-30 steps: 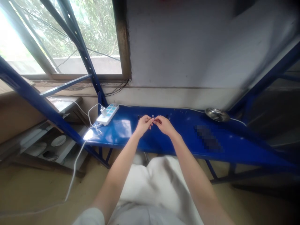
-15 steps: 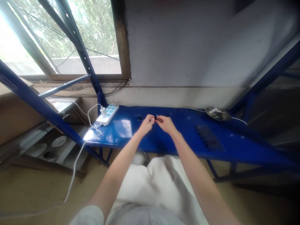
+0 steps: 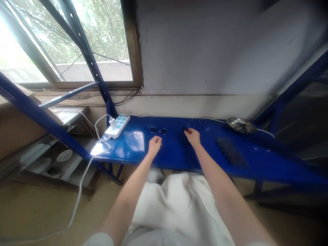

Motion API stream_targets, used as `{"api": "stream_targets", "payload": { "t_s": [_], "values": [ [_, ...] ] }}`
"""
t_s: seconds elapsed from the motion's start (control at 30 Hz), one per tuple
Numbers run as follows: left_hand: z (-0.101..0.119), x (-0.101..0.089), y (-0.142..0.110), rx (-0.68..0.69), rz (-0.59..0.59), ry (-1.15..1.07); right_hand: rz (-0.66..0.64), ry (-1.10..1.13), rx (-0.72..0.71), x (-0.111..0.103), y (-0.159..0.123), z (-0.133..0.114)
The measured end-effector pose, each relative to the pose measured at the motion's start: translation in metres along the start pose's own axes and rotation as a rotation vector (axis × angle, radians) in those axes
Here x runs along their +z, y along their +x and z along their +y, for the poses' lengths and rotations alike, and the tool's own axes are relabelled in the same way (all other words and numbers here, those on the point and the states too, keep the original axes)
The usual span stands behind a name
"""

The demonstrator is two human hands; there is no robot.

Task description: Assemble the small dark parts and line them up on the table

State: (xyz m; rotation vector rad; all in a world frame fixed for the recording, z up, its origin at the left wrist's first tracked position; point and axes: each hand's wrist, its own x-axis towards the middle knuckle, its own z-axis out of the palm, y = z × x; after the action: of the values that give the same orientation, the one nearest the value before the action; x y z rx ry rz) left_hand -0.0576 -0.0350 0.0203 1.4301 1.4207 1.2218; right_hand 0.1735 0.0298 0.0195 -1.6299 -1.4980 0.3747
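My left hand (image 3: 155, 146) is closed just above the blue table (image 3: 174, 150), its fingers curled together. Anything in it is too small or hidden to see. Just beyond it lie small black pieces (image 3: 153, 130) standing side by side, and another small dark piece (image 3: 163, 131) with lighter bits around it. Farther right, my right hand (image 3: 193, 137) has its fingertips pinched together at the tabletop. They touch or sit right beside a small dark piece (image 3: 185, 128), whose kind I cannot make out.
A white power strip (image 3: 118, 125) with a plug and cable sits at the table's left end. A shiny metal dish (image 3: 241, 125) stands at the back right, with a blurred dark object (image 3: 232, 153) nearer. Tiny bits (image 3: 201, 122) lie near the back edge. Blue uprights (image 3: 96, 68) frame the table.
My hands were together over the table's middle, working on a small piece. They have parted: the left came back toward me, the right went right. A dark piece now lies between them.
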Motion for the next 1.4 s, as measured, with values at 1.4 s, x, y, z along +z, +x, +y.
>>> {"api": "stream_targets", "payload": {
  "t_s": [1.4],
  "values": [
    [-0.009,0.000,0.002,-0.045,0.010,-0.043,-0.082,-0.307,0.371,0.012,0.024,0.006]
  ]
}}
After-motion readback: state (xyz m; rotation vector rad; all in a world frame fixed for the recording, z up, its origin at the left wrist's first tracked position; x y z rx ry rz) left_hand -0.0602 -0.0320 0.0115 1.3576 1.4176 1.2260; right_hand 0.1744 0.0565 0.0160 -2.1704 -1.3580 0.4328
